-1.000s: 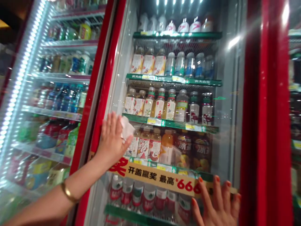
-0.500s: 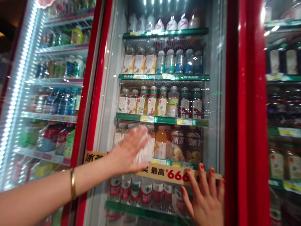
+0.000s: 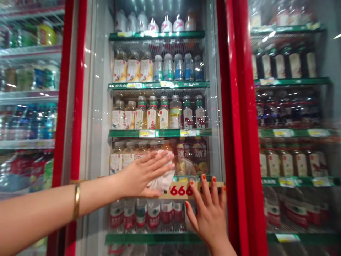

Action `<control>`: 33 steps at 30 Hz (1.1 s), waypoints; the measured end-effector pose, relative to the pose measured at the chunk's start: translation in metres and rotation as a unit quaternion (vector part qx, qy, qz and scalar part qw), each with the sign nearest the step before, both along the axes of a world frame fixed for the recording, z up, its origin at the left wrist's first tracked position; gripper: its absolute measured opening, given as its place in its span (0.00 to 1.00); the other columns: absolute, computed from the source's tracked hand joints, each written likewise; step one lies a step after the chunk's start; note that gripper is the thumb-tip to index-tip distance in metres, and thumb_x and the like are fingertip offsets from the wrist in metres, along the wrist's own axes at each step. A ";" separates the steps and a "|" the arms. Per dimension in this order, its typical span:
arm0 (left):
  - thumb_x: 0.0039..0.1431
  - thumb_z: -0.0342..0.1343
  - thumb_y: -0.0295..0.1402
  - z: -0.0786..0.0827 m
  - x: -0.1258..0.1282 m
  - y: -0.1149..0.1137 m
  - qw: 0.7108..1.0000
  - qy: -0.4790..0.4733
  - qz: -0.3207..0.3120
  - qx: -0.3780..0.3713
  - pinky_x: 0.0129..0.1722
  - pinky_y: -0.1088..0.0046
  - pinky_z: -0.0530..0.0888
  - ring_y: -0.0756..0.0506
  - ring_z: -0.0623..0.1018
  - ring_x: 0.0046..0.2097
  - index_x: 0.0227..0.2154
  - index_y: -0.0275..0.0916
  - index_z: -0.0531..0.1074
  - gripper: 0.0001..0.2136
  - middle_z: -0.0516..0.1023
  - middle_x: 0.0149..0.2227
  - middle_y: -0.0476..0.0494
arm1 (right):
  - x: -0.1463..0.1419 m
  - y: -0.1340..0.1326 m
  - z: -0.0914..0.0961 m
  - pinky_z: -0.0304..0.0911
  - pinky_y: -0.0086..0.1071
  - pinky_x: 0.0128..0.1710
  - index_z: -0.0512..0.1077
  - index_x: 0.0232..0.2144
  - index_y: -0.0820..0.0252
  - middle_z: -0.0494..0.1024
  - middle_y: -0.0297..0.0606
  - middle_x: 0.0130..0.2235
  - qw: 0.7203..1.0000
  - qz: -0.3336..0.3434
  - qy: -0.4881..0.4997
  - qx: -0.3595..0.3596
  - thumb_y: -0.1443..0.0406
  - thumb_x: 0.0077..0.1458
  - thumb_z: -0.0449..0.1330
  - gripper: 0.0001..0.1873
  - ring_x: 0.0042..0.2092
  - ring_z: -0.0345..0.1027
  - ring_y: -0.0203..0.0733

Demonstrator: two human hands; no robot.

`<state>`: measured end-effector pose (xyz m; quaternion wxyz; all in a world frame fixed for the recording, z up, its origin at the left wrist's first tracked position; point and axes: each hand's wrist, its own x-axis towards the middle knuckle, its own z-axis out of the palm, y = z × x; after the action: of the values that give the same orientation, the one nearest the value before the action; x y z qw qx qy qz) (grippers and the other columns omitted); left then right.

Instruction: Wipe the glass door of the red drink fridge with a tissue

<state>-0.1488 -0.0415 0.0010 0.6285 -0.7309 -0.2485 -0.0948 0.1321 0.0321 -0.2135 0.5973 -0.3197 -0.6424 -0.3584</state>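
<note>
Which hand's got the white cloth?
The left hand, with the gold bangle on its wrist, presses the white cloth against the cooler's glass door; the right hand holds nothing.

Your left hand (image 3: 145,174) presses a cloth (image 3: 161,183) against the glass door (image 3: 97,106) of a drinks cooler, the cloth between palm and pane, in front of a row of bottles (image 3: 119,158). Your right hand (image 3: 207,217) rests on the same pane just to the right and lower down, its fingers (image 3: 204,185) over a price strip (image 3: 181,191) and above the lowest row of bottles (image 3: 141,213). Behind the glass, shelves (image 3: 157,35) stack bottles in tiers. Further coolers (image 3: 290,60) stand on either side, beyond the door frames (image 3: 239,106).
</note>
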 end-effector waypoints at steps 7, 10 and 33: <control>0.75 0.36 0.63 0.135 0.016 0.009 0.964 -0.259 0.032 0.045 0.80 0.42 0.26 0.36 0.37 0.84 0.80 0.30 0.39 0.46 0.35 0.84 0.27 | 0.001 -0.001 0.004 0.38 0.67 0.80 0.52 0.80 0.42 0.46 0.38 0.83 1.000 -0.013 -0.011 0.009 0.47 0.70 0.62 0.44 0.83 0.37 0.64; 0.72 0.41 0.64 0.077 0.042 0.016 0.970 -0.243 0.016 0.016 0.82 0.46 0.33 0.36 0.32 0.84 0.80 0.32 0.38 0.48 0.34 0.84 0.30 | 0.002 -0.003 0.005 0.37 0.67 0.81 0.50 0.81 0.49 0.45 0.42 0.83 0.999 -0.029 -0.022 0.018 0.51 0.69 0.63 0.46 0.83 0.35 0.65; 0.73 0.41 0.58 0.087 0.138 0.050 0.992 -0.060 -0.040 -0.107 0.82 0.46 0.35 0.36 0.34 0.84 0.80 0.32 0.38 0.45 0.39 0.84 0.36 | 0.001 0.011 -0.019 0.67 0.77 0.68 0.37 0.82 0.51 0.36 0.49 0.84 0.996 0.012 0.076 0.046 0.72 0.64 0.58 0.53 0.83 0.36 0.69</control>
<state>-0.0108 0.0089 0.0878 0.5262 -0.7965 -0.2652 -0.1359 0.1335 0.0433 -0.2329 0.6629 -0.3103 -0.5814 -0.3553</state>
